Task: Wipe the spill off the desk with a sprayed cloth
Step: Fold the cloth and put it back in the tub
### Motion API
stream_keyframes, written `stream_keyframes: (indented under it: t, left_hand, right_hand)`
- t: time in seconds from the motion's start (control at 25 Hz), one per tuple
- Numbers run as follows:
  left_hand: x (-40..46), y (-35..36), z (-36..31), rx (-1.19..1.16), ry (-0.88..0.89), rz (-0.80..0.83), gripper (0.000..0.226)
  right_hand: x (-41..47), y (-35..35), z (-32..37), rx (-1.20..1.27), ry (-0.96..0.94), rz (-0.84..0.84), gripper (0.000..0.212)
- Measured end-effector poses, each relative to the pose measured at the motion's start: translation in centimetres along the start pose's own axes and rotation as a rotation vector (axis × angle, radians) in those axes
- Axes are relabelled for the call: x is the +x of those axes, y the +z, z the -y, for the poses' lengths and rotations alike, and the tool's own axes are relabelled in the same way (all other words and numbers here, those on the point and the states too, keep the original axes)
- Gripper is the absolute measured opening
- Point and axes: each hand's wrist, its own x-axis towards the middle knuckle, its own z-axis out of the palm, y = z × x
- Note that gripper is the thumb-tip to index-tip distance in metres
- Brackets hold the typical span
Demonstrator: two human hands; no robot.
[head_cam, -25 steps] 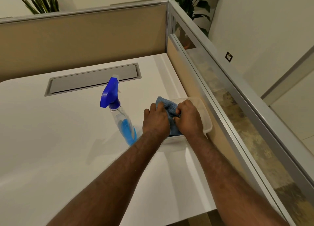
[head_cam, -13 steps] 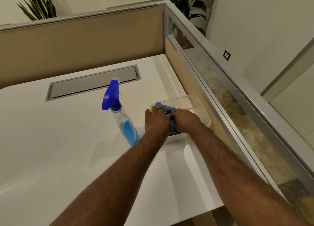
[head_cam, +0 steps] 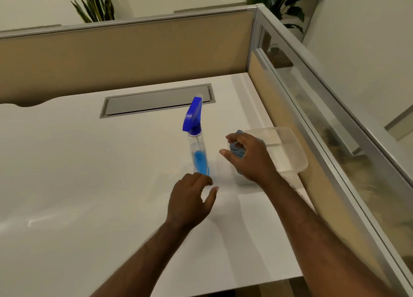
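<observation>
- At the right side of the white bench (head_cam: 89,185), our right hand (head_cam: 250,160) has its grip pinched on a bunched blue cloth (head_cam: 237,150), holding it just over the near end of a clear plastic tub (head_cam: 288,153) that sits against the partition wall (head_cam: 290,122).
- Our left hand (head_cam: 190,200) hangs just short of the spray bottle (head_cam: 197,145), grip spread, thumb apart from the fingers, touching nothing that we can make out.
- Bottle stands upright beside the tub, blue trigger head on top, blue liquid filling roughly the lower part of its clear body.
- Tub looks empty apart from the cloth end; whether any cloth rests inside it, we cannot tell, the hand covers that.
- No spill shows clearly on the bench from this angle; a faint sheen near the bottle is all we get.
- By our reading, the next job is taking the bottle and wetting the cloth.
- Risk one: the bottle is tall and narrow, so a glancing knock from those spread fingers could tip it.
- Risk two: spraying with the cloth loosely bunched could send mist past it onto the bench or the partition.
- Risk three: a trailing cloth corner might snag the tub's rim and drag the light tub along.
</observation>
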Motion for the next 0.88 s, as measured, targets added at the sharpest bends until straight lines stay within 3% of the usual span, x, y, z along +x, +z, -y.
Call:
stream_keyframes:
  t: [0.08,0.2,0.28,0.44,0.64,0.88]
  left_hand:
    - [-0.9,0.0,3.3,0.049,-0.15,0.016,0.034]
    - [-1.3,1.4,7.3,0.177,-0.369,0.338,0.089]
    - [-1.3,2.4,8.8,0.207,-0.392,0.504,0.107]
    - [-0.9,3.8,9.2,0.164,-0.381,0.623,0.114]
    - [-0.8,4.5,9.2,0.161,-0.384,0.654,0.114]
    - [-1.4,5.3,10.0,0.132,-0.368,0.603,0.116]
  right_hand:
    - [-0.1,2.2,1.6,0.054,0.005,0.054,0.065]
    - [-0.1,5.1,3.2,0.13,0.059,0.076,0.088]
    - [0.0,6.8,4.0,0.13,0.127,0.038,0.094]
    - [0.3,8.9,5.2,0.059,0.203,-0.078,0.085]
    - [0.4,10.0,6.2,0.023,0.206,-0.222,0.043]
    - [1.1,4.2,7.5,0.089,0.187,-0.31,0.05]
